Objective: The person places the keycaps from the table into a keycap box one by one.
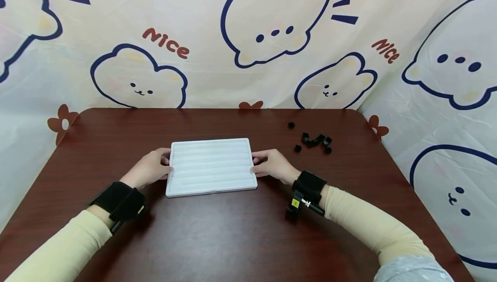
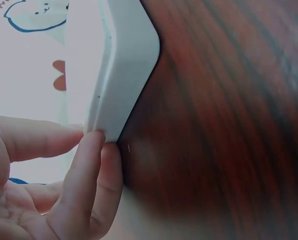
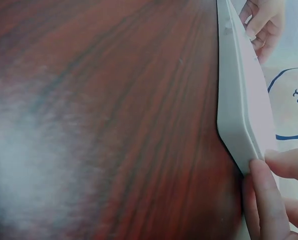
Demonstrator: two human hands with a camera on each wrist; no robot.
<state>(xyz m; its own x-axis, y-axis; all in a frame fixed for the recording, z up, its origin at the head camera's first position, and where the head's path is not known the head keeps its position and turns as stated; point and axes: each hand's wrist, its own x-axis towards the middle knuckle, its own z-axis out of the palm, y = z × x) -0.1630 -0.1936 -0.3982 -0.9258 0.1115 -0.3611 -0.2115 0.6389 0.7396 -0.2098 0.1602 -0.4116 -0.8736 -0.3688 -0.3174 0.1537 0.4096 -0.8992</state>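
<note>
A flat white rectangular tray [image 1: 211, 167] with raised ridges running along its length lies on the table, tilted slightly in the head view. My left hand [image 1: 150, 167] grips its left short edge, thumb and fingers meeting at the rim; the left wrist view shows fingertips [image 2: 95, 137] against the tray's side wall [image 2: 129, 60]. At the opposite short edge, my right hand [image 1: 273, 165] pinches the rim in the same way. In the right wrist view, the near corner of the tray [image 3: 233, 110] sits against those fingers, and the left hand [image 3: 263, 25] appears at the far end.
Several small black cube-like pieces [image 1: 319, 140] lie scattered on the dark wood table [image 1: 217, 239], at the back right beyond my right hand. One piece [image 1: 291, 125] sits apart, farther back. A cartoon-printed curtain [image 1: 209, 36] borders the table's back and sides.
</note>
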